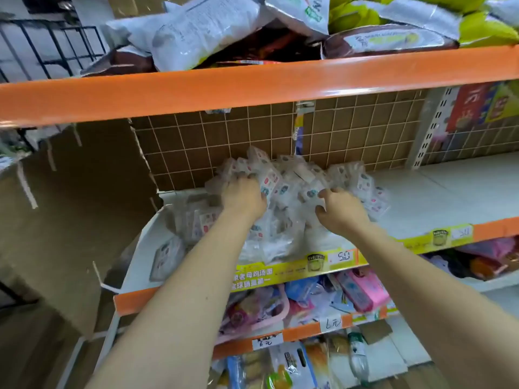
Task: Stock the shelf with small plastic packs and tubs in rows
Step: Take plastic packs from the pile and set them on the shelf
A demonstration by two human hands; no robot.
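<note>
Shelf (438, 197), hands (244, 196) in packs (289, 178)

Up top, big white bags (202, 32) and lime-green bags (488, 29) crowd the orange beam (252, 80). Behind, a brown wire grid panel (252, 136). Down low, a pink case (362, 287) near yellow price strips (280, 272).

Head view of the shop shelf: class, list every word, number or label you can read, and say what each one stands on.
"5.0", roughly: handwritten white price tag on the yellow shelf-edge strip.
"6元": handwritten white tag on the lower orange shelf edge.
"L元", unclear: second white tag, same edge.
Chinese print on the yellow strip: too blurred to quote.
Print on the small clear plastic packs and top-shelf white bags: unreadable.
</note>
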